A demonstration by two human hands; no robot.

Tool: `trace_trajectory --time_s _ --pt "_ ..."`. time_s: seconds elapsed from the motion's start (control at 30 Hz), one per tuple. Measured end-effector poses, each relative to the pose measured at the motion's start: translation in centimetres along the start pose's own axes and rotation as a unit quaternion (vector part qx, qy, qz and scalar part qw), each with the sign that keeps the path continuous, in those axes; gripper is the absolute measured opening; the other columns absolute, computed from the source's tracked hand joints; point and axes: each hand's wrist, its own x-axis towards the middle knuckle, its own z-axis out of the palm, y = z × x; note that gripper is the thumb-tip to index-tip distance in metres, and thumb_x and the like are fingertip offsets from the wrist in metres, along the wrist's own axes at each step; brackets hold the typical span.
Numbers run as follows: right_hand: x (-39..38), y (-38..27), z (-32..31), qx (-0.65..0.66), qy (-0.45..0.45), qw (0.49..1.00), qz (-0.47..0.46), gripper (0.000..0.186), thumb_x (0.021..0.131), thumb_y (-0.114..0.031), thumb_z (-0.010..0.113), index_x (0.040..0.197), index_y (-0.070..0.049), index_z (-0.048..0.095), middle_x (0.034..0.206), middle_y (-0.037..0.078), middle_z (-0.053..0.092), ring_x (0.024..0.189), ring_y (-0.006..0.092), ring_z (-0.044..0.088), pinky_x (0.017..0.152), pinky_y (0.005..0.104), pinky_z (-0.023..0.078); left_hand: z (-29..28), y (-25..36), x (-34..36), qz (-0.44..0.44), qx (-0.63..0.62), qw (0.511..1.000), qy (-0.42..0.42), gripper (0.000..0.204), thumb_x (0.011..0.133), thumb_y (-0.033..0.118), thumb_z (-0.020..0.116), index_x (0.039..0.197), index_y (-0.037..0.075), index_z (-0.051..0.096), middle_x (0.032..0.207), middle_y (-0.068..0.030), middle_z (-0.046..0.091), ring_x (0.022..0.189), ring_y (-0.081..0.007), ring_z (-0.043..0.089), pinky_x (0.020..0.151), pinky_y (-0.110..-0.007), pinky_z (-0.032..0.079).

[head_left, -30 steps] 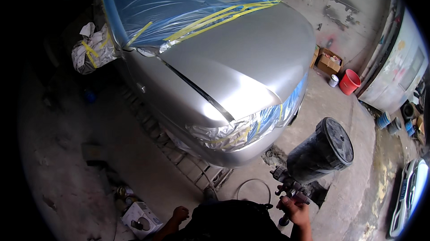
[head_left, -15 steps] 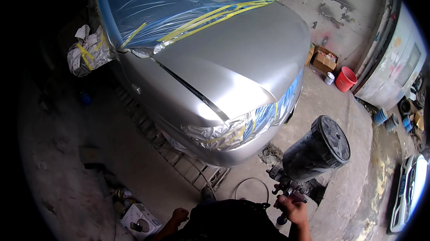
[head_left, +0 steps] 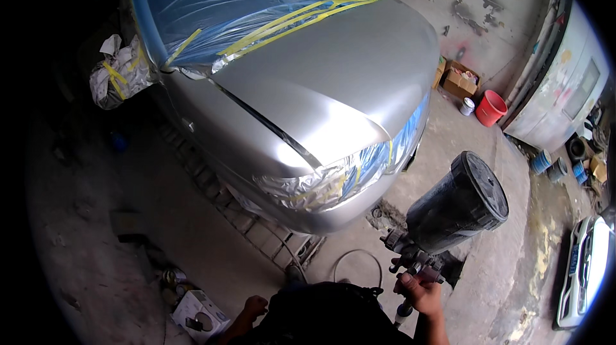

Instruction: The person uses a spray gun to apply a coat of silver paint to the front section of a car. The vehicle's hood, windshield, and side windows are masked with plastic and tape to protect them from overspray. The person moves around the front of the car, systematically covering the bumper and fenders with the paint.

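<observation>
My right hand (head_left: 420,295) grips a spray gun (head_left: 410,261) by its handle, in front of my body at the lower right. On top of the gun sits a large dark paint cup (head_left: 457,204) with a round lid, tilted to the right. Loosely curled, my left hand (head_left: 255,308) hangs beside my dark clothing, with nothing seen in it. Beyond both hands stands a silver car (head_left: 333,108). Blue film (head_left: 237,5) and yellow tape cover its windscreen, and foil and film cover its headlight (head_left: 308,191). Neither hand touches the car.
A hose (head_left: 350,254) loops on the floor near my feet. A metal grating (head_left: 256,233) runs beneath the car's side. At the lower left is a white box (head_left: 199,316) beside cans. A red bucket (head_left: 491,109), cartons (head_left: 461,79) and a white car (head_left: 581,274) are on the right.
The spray gun's cup has risen slightly and leans further to the right in my right hand. The car has shifted a little left and up in view. My left hand stays low.
</observation>
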Motion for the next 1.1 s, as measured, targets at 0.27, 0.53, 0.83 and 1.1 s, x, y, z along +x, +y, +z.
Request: trace_trajectory --time_s 0.27,0.53,0.83,1.1 --pt "0.0 -1.8 -0.2 -0.029 -0.006 1.000 -0.012 0.037 0.084 -0.023 0.064 0.107 0.005 0.058 0.076 0.005 0.061 0.058 0.0095 0.054 0.053 0.0237 0.043 0.4 0.7 -1.2 0.039 -0.001 0.999 0.020 0.016 0.081 0.014 0.058 0.076 0.000 0.063 0.064 -0.0120 0.057 0.054 -0.0205 0.060 0.050 -0.038 0.048" --pt "-0.2 -2.2 -0.1 -0.047 0.034 0.998 -0.019 0.047 0.083 -0.033 0.065 0.105 0.008 0.057 0.060 0.004 0.056 0.049 0.0102 0.051 0.045 0.0231 0.038 0.2 1.8 -2.0 0.046 -0.005 0.998 0.031 0.017 0.077 0.013 0.058 0.080 -0.002 0.066 0.067 -0.0125 0.063 0.061 -0.0211 0.066 0.052 -0.035 0.051" --pt "0.1 -3.8 -0.1 -0.011 -0.024 1.000 0.007 0.038 0.086 -0.023 0.063 0.110 0.006 0.056 0.090 0.008 0.064 0.067 0.0091 0.055 0.057 0.0247 0.046 0.0 2.1 -1.6 0.049 -0.003 0.998 0.035 0.019 0.076 0.015 0.058 0.081 -0.001 0.066 0.066 -0.0118 0.063 0.060 -0.0211 0.066 0.052 -0.034 0.053" --pt "0.7 -4.1 -1.7 -0.019 0.018 0.997 -0.066 0.043 0.083 -0.033 0.066 0.100 0.006 0.057 0.065 0.004 0.056 0.051 0.0104 0.051 0.047 0.0239 0.038 -0.1 2.0 -2.1 0.033 -0.041 0.998 0.026 0.014 0.078 0.014 0.057 0.076 0.001 0.063 0.063 -0.0085 0.057 0.058 -0.0213 0.063 0.051 -0.035 0.050"
